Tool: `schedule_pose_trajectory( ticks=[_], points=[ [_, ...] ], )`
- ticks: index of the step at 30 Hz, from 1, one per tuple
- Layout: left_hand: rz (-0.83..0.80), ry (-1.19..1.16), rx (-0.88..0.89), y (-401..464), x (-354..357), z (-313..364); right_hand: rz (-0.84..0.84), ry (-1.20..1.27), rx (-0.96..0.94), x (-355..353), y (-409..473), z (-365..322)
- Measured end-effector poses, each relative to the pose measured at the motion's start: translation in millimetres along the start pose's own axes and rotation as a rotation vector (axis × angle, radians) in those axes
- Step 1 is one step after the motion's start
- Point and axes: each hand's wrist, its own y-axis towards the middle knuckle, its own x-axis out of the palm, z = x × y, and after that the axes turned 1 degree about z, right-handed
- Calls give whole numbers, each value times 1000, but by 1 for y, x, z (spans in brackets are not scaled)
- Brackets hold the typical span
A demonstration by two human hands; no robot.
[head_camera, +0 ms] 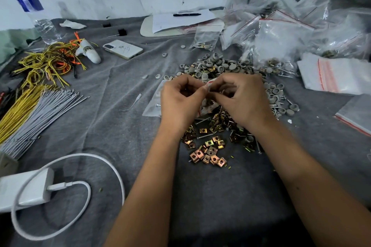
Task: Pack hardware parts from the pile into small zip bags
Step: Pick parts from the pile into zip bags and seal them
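While both hands met over the pile, we pinched a small bag [207, 104] between them: the left hand [178, 98] had its fingers curled at the bag's red-striped top, and the right hand [241, 99] pinched the same edge from the other side, thumb and fingertips almost touching the left's. Most of the bag was hidden behind our hands, so we could not tell what it held. Just left of our left hand lay another clear bag [153, 104] with a screw in it, flat on the grey cloth [120, 126]. Under our wrists spread the brass clips [208, 152], mixed with long screws [202, 120]. Beyond our fingers lay the grey caps [214, 64]. Filled bags [281, 32] were heaped at the far right, with a stack of empty bags [337, 74] near them. To the left lay a phone [122, 49], yellow wires [46, 62], grey ties [40, 114], a charger [24, 190] and a bottle [34, 14].
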Motion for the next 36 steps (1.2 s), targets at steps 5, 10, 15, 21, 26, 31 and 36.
schedule_pose_trajectory(
  ticks=[5,10,15,21,26,31,36],
  points=[
    [-2,13,9,-2,2,0,-68,57,-40,-23,5,-3],
    [-21,36,12,-5,6,2,-693,-88,69,-70,18,-5],
    [-18,30,-2,-6,6,2,-1059,-401,173,-72,12,-11],
    [-14,46,-3,-6,6,1,-1016,-660,97,-56,-2,-24],
    [-1,51,12,-5,6,0,-943,-554,79,-60,-3,-21],
    [28,72,50,-4,6,-3,-836,-280,132,-71,1,-10],
    [40,144,127,-1,7,-9,-520,67,198,-65,12,-2]
  ],
)
